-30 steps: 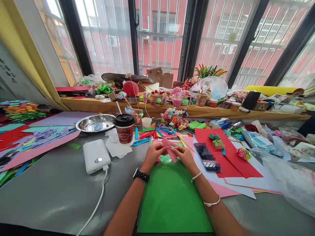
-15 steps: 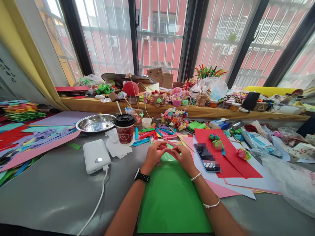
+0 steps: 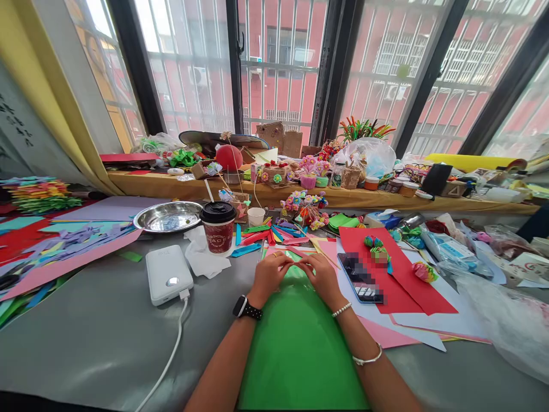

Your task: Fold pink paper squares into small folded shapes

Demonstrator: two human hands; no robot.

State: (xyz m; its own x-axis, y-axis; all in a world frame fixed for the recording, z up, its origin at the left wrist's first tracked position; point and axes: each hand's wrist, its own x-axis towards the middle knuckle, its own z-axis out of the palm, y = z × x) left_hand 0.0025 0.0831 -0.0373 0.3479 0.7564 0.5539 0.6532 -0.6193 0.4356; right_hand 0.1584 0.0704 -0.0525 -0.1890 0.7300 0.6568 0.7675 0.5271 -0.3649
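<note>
Over the far end of a green sheet (image 3: 302,349), my left hand (image 3: 271,276) and my right hand (image 3: 321,277) meet with fingers pinched together. Between their fingertips is a thin pink paper strip (image 3: 295,264), mostly covered by the fingers. Both hands are closed on it, thumbs toward each other. Just behind them lie coloured folded paper pieces (image 3: 274,233) in red, blue and green.
Left of my arms are a white power bank (image 3: 168,269) with a cable, a lidded cup (image 3: 218,229) and a metal dish (image 3: 165,217). To the right, a phone (image 3: 358,280) rests by red paper (image 3: 412,286). Crafts crowd the windowsill (image 3: 180,186).
My fingertips have drawn in closer around the pink strip, so less of it shows. My left hand has turned slightly; the things on the table stay where they were.
</note>
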